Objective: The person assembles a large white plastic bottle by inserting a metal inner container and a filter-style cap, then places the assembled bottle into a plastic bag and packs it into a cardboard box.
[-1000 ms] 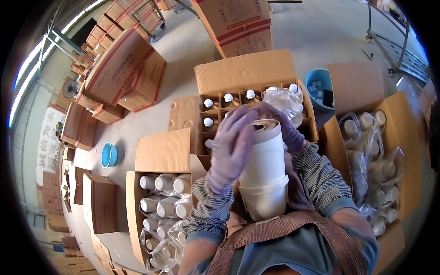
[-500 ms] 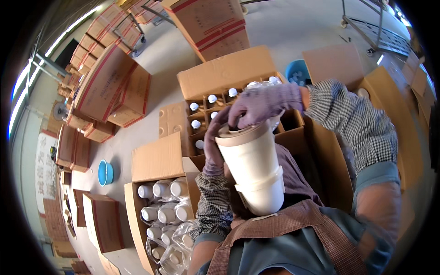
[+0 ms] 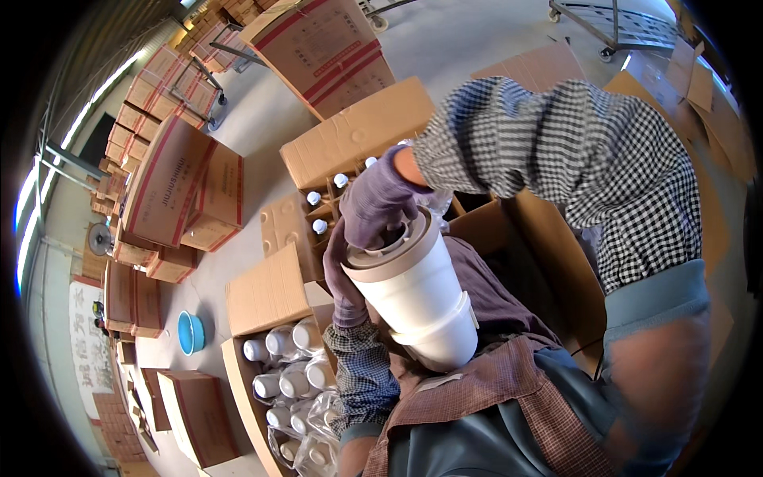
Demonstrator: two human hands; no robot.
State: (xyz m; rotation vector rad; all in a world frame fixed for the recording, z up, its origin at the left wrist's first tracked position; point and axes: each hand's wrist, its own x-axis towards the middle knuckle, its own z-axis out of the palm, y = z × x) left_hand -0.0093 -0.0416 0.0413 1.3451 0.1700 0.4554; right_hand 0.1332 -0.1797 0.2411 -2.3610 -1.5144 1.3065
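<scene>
Big white canister (image 3: 421,302) is up against the person's lap, tilted. Left hand (image 3: 343,274) is wrapped around its side near the top; right hand (image 3: 380,199), in a purple glove, has its fingers curled down into the beige cap (image 3: 393,250), looks like pressing or twisting it. Cap seems seated, so I'd guess this one's nearly done. The open box (image 3: 278,374) of white bottles on the left is full; the divided box (image 3: 318,215) ahead has empty slots left.
</scene>
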